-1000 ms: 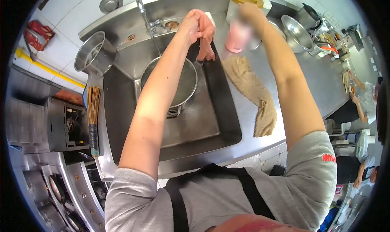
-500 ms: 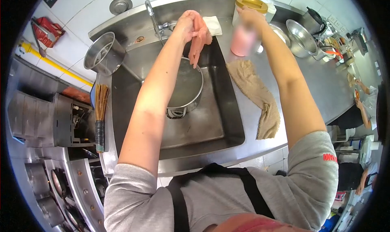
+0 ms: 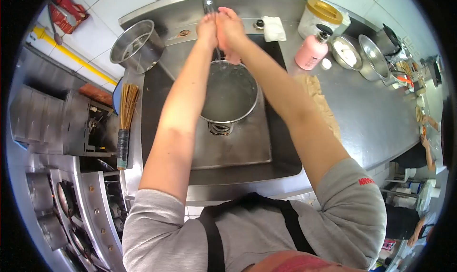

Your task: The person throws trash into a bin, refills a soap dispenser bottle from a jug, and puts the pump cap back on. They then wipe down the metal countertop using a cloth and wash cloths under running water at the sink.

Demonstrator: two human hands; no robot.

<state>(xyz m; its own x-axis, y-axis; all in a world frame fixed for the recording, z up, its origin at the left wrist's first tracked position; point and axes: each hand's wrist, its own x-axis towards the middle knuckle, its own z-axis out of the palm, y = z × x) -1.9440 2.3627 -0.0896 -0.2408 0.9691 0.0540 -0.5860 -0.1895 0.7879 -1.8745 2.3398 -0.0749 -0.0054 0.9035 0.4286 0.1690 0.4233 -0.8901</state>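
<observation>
Under the tap [image 3: 207, 0], my left hand [image 3: 207, 30] and my right hand [image 3: 229, 28] are close together, both on a pink cloth [image 3: 232, 57] that hangs down between them. Water runs from the cloth into a metal pot [image 3: 227, 93] full of cloudy water. The pot stands in the steel sink [image 3: 238, 150]. To the right of the sink stands a pink pump bottle [image 3: 312, 49], upright, with a black top. A tan towel [image 3: 318, 98] lies beside the sink, partly behind my right forearm.
A steel pot [image 3: 137, 47] stands left of the sink, above a stick brush [image 3: 126, 115]. At the right are a gold-lidded jar [image 3: 321, 16], a bowl of white items [image 3: 346, 54] and a colander [image 3: 374, 58]. People are at the far right.
My right hand has left the pink bottle and moved left to the cloth. Both hands are now at the tap, and the view has shifted. Running water shows over the pot.
</observation>
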